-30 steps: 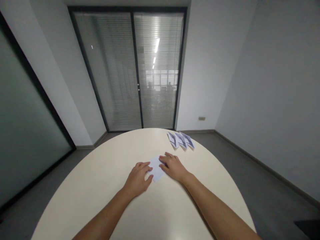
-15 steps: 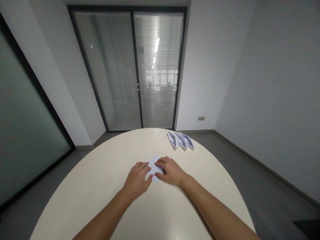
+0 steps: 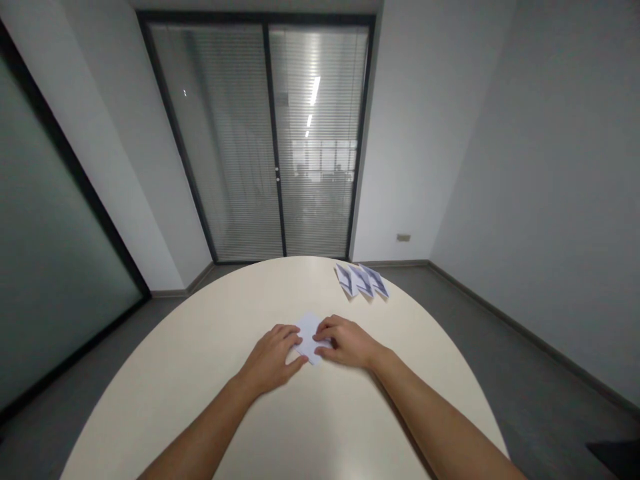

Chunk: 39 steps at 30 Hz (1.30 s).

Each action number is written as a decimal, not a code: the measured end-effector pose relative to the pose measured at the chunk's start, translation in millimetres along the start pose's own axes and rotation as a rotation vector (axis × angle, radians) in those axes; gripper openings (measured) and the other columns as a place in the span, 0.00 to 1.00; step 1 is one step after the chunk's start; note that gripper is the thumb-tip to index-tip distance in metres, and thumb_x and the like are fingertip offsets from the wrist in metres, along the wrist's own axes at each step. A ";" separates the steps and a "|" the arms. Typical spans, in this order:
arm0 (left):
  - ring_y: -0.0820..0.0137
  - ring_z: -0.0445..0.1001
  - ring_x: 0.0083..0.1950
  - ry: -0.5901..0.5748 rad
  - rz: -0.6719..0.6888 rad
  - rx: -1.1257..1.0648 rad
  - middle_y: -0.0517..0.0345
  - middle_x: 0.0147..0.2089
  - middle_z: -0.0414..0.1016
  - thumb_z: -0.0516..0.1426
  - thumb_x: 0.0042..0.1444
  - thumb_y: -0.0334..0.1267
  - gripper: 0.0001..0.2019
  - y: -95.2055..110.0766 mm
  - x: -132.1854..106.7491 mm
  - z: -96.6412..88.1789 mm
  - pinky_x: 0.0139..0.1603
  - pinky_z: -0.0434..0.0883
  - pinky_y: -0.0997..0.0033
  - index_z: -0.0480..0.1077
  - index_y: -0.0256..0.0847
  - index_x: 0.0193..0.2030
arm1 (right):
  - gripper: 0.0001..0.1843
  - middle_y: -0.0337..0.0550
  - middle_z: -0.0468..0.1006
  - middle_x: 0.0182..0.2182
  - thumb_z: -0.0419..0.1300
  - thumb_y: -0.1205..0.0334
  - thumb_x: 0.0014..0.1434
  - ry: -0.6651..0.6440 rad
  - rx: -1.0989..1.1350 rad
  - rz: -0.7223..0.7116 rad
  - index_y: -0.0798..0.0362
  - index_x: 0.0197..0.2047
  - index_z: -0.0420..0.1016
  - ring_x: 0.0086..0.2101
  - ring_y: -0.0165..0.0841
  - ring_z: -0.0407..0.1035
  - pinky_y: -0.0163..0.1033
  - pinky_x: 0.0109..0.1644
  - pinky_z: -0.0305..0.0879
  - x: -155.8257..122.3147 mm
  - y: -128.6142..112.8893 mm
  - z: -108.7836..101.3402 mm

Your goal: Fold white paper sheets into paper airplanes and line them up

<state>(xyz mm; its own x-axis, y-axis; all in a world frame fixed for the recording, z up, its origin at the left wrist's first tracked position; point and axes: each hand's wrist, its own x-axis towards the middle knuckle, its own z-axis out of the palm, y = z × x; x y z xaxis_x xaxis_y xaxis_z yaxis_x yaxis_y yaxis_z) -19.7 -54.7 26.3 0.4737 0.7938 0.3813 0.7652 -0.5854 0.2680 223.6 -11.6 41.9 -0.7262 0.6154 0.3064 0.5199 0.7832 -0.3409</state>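
Note:
A small piece of white paper (image 3: 309, 331) lies flat on the round table, between my two hands. My left hand (image 3: 273, 357) rests at its left edge, thumb and fingers spread apart and touching the paper. On the right side, my right hand (image 3: 347, 341) has its fingertips bent down at the paper's edge, the thumb a little apart from the fingers. Part of the paper's right side is hidden under those fingers. Whether the right fingers pinch the paper or only press on it I cannot tell.
Three folded white paper pieces (image 3: 361, 281) lie overlapping in a row near the far right edge of the cream round table (image 3: 200, 373). Beyond the table stand glass doors with blinds (image 3: 317, 200), and a wall socket (image 3: 403, 237) is set low in the wall.
My right hand has shifted slightly right along the paper, its fingers drawn closer together, so more of the paper shows. The left hand has barely moved.

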 end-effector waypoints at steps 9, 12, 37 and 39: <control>0.62 0.71 0.56 0.027 -0.040 -0.040 0.53 0.53 0.76 0.57 0.64 0.44 0.10 -0.9 1.9 1.6 0.58 0.69 0.59 0.76 0.43 0.44 | 0.22 0.46 0.79 0.46 0.67 0.45 0.56 -0.007 0.033 -0.041 0.48 0.50 0.81 0.46 0.39 0.72 0.40 0.53 0.65 -1.8 -0.3 -1.3; 0.64 0.72 0.53 0.029 -0.034 -0.032 0.54 0.51 0.76 0.55 0.66 0.42 0.09 -0.5 3.3 1.1 0.56 0.69 0.62 0.75 0.43 0.43 | 0.15 0.46 0.80 0.45 0.62 0.52 0.62 0.001 0.030 -0.037 0.49 0.48 0.81 0.46 0.37 0.72 0.39 0.52 0.65 -1.1 -0.7 -1.2; 0.64 0.77 0.45 0.058 -0.274 -0.027 0.53 0.43 0.80 0.52 0.66 0.36 0.10 -8.5 7.2 10.7 0.48 0.69 0.67 0.75 0.42 0.45 | 0.20 0.47 0.81 0.44 0.53 0.62 0.67 0.140 0.139 0.208 0.50 0.60 0.70 0.41 0.36 0.75 0.38 0.46 0.67 -1.2 14.7 15.6; 0.65 0.76 0.45 0.067 -0.283 -0.034 0.53 0.43 0.80 0.51 0.66 0.35 0.10 -9.5 7.4 12.3 0.48 0.69 0.67 0.74 0.42 0.47 | 0.21 0.47 0.80 0.47 0.54 0.63 0.66 0.159 0.152 0.209 0.49 0.61 0.69 0.42 0.36 0.75 0.39 0.48 0.68 -0.1 15.1 18.5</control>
<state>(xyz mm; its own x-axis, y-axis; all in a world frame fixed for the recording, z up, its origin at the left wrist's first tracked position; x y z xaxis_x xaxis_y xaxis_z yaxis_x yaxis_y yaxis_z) -18.1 -41.2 15.7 0.2125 0.9145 0.3443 0.8471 -0.3480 0.4016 223.2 -1.5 20.2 -0.5246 0.7777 0.3465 0.5690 0.6230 -0.5368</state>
